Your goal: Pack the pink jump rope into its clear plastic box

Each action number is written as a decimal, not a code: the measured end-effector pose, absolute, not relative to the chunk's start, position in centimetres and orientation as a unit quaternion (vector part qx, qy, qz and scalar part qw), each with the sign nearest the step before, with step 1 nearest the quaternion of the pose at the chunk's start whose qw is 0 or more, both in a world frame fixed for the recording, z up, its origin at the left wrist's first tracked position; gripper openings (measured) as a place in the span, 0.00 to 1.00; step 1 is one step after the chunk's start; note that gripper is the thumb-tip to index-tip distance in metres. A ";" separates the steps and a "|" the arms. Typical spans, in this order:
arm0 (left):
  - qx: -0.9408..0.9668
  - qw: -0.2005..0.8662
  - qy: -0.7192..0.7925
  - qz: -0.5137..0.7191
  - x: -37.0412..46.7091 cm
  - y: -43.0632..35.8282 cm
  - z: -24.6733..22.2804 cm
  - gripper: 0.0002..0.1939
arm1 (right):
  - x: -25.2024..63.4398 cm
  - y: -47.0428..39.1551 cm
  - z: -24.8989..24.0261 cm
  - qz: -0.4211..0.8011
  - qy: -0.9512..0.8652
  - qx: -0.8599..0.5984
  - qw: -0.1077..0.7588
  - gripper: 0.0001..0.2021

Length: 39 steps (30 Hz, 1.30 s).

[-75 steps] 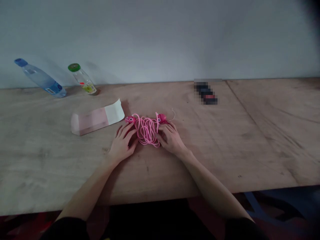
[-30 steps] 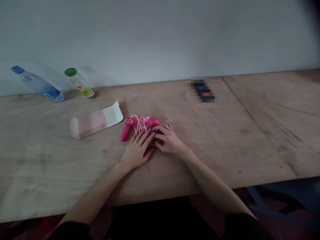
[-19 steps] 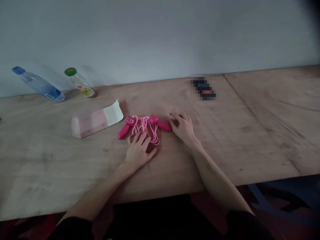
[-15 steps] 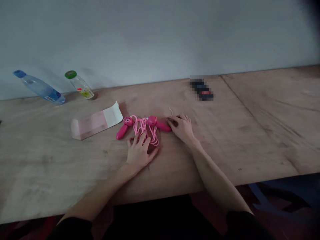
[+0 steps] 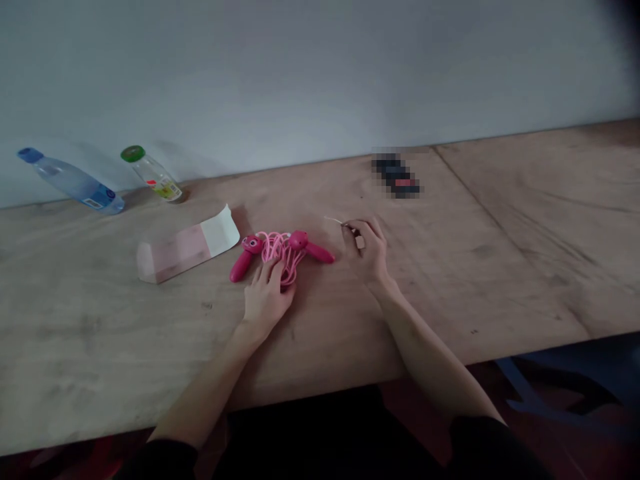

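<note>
Head | left hand (image 5: 265, 300): closed around pink cord (image 5: 273, 247) | right hand (image 5: 369, 252): pinching white string (image 5: 335, 220)

On the table (image 5: 425, 280), the rope (image 5: 271, 244) is laid between the left handle (image 5: 242, 265) and the right handle (image 5: 320, 253), its near part covered by the left hand (image 5: 263, 297); the string (image 5: 334, 219) is held in the right hand (image 5: 367, 252), to the right. The carton (image 5: 175, 253) is placed left of the handles; behind it, near the wall (image 5: 300, 80), the outer bottle (image 5: 75, 181) and inner bottle (image 5: 156, 176) are set, the blurred item (image 5: 397, 177) at far right.
</note>
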<state>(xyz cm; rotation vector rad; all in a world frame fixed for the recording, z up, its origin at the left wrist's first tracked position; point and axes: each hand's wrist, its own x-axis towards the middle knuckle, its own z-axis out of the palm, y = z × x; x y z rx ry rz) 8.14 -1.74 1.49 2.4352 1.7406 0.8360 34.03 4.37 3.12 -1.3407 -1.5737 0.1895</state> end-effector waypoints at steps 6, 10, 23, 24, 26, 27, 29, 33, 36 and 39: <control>0.834 0.016 0.506 0.218 7.1 -1.1 2.4 0.12 | 32.9 3.2 4.7 0.097 -0.658 -0.536 0.521 0.13; 0.856 0.042 0.480 0.185 6.2 -0.6 3.3 0.12 | 32.4 2.7 4.9 0.132 -0.665 -0.503 0.536 0.11; 0.755 0.105 0.531 0.370 5.2 0.5 2.4 0.06 | 30.9 1.7 4.0 0.193 -0.709 -0.480 0.479 0.09; 0.739 0.117 0.539 0.386 5.1 0.6 2.5 0.06 | 30.8 1.6 3.9 0.196 -0.710 -0.479 0.477 0.08; 0.714 0.134 0.557 0.403 5.0 0.7 2.9 0.08 | 30.5 1.6 3.6 0.208 -0.711 -0.477 0.474 0.08; 0.703 0.140 0.565 0.409 5.0 0.8 3.0 0.08 | 30.3 1.5 3.5 0.216 -0.711 -0.476 0.470 0.08; 0.687 0.145 0.573 0.422 5.0 0.9 3.1 0.09 | 30.0 1.4 3.3 0.234 -0.713 -0.477 0.457 0.08; 0.725 0.103 0.540 0.415 4.9 0.9 2.6 0.08 | 29.8 1.2 3.3 0.241 -0.717 -0.488 0.435 0.10; 0.806 0.053 0.493 0.324 5.1 0.5 2.2 0.08 | 30.0 1.3 3.4 0.236 -0.711 -0.497 0.438 0.09; 0.854 0.028 0.466 0.229 5.6 0.0 2.4 0.07 | 30.2 1.5 3.5 0.241 -0.703 -0.508 0.436 0.09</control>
